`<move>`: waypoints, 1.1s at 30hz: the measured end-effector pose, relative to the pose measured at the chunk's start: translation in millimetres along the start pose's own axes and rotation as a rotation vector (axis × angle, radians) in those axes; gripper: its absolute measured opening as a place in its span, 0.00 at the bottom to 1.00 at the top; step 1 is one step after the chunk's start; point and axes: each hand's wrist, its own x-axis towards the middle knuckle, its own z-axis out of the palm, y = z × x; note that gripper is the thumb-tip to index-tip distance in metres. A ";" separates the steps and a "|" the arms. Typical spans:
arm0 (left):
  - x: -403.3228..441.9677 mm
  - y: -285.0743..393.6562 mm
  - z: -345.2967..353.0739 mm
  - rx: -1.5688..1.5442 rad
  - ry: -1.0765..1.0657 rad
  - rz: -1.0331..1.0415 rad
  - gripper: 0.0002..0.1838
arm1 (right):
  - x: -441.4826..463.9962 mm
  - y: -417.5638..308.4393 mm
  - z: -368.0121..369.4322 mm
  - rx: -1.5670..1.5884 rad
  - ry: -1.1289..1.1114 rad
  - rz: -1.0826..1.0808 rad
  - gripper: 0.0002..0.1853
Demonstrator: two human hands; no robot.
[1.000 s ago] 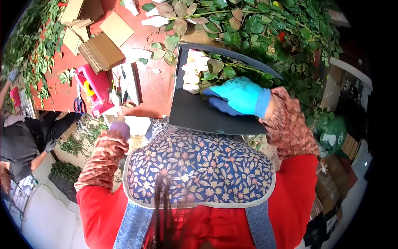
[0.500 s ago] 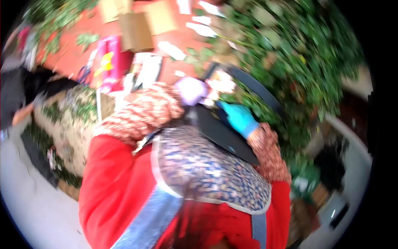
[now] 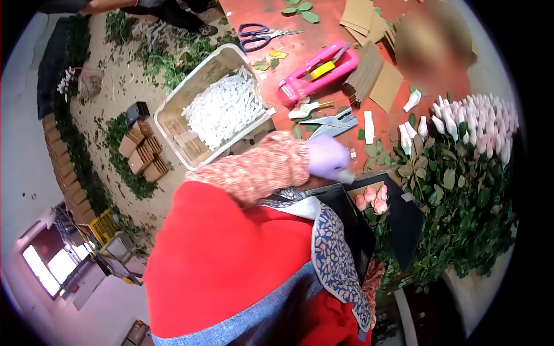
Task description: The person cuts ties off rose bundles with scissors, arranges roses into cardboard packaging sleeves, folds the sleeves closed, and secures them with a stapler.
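Observation:
My left hand, in a purple glove, is above the red table's near edge, its fingers closed and blurred. At its fingertips is a small pale piece that I cannot make out. Just beyond it, pink roses lie on brown card beside a black board. My right hand is out of sight; only a knitted cuff shows below the board. Near my left hand lie a grey metal stapler and a rose bud in a white sleeve.
A bin of white sleeves stands beside my left arm. On the red table are scissors, a pink tape dispenser and cardboard sheets. Many sleeved roses with leafy stems are piled at right. Another person's leg shows at the top.
The view has swung left and tilted, bringing the bin and scissors into sight. My left hand has moved away from the roses; my teal-gloved right hand has left view.

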 end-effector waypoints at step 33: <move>-155.9 -359.0 366.2 -0.228 0.075 -1.265 0.26 | 5.2 38.6 105.4 0.056 -0.144 0.200 0.19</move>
